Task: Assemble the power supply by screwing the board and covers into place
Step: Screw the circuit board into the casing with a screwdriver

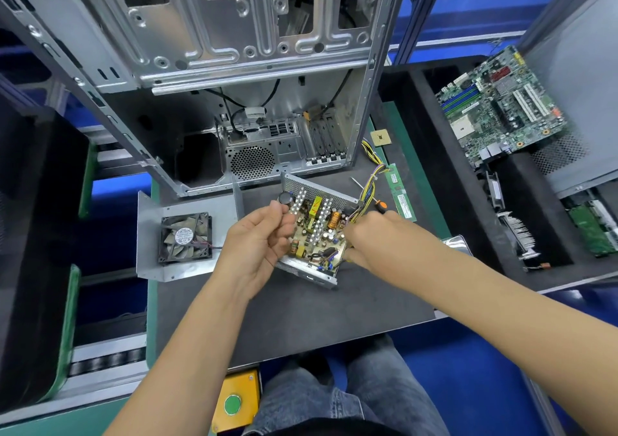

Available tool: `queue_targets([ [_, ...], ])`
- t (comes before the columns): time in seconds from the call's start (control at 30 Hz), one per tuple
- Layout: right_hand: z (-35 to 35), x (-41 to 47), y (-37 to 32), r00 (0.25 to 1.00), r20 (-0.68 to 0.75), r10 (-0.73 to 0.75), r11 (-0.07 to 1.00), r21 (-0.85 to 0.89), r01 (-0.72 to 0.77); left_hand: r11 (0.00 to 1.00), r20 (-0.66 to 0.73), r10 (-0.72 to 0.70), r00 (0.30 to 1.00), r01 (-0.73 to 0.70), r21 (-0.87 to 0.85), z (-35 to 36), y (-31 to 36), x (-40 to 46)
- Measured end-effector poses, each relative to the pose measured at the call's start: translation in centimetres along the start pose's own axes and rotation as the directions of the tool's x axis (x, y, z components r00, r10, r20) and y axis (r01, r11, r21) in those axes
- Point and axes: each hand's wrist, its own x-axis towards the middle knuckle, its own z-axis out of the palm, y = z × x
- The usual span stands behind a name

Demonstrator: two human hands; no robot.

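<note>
The power supply housing (309, 270), an open metal tray, sits on the dark surface (301, 318) just in front of the empty computer case (234, 67). The circuit board (317, 231) lies tilted inside the housing, its components facing up.

The left hand (257, 241) reaches in from the lower left, forearm bare, palm turned toward the board. Its fingers curl against the left edge of the board, with the thumb up near the black capacitor (286, 197); the hand grips the board edge.

The right hand (371, 238) comes in from the lower right, its back facing the camera, at the right edge of the board. Its fingers are curled, with the lower fingertips touching the board's near right corner. What they grip cannot be told, since the palm side is hidden.

The wire bundle (369, 188) leaves the housing at its far right corner. An orange-and-black screwdriver (374, 200) lies just beyond the right hand. The fan cover (187, 235), with its fan facing up, rests left of the housing. A motherboard (501, 108) lies well to the right of the housing.
</note>
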Motion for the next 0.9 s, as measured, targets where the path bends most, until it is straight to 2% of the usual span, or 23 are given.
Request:
queue_targets([
  [0.17,0.5,-0.1,-0.7,0.979,-0.059,0.193,0.981,0.027,-0.191,1.0,-0.011,0.001,1.0,-0.002,-0.028,0.4,0.1,-0.1],
  [0.23,0.8,-0.5,-0.5,0.983,0.0,0.184,0.97,0.161,-0.182,0.999,-0.007,0.005,1.0,-0.006,-0.049,0.5,0.1,-0.1],
  [0.3,0.9,-1.2,-0.3,0.995,0.019,0.1,0.953,0.284,-0.102,0.998,-0.014,0.002,1.0,-0.002,-0.067,0.4,0.1,-0.1],
  [0.37,1.1,-1.5,-0.3,1.0,-0.011,0.019,0.984,0.178,-0.017,0.998,-0.017,-0.007,1.0,0.006,-0.07,0.2,0.1,-0.1],
  [0.6,0.0,-0.3,-1.4,0.999,0.036,0.011,0.997,-0.072,-0.008,1.0,-0.017,0.022,1.0,-0.022,0.001,0.1,-0.2,0.0],
  [0.77,-0.4,-0.3,-1.7,0.989,0.089,0.118,0.992,0.039,-0.121,0.998,-0.012,0.059,0.998,-0.058,0.038,0.2,-0.5,0.3],
  [0.9,-0.3,-0.8,-1.9,0.997,0.069,-0.019,0.999,0.035,0.016,0.996,-0.006,0.076,0.997,-0.076,0.05,-0.1,-0.5,0.5],
])
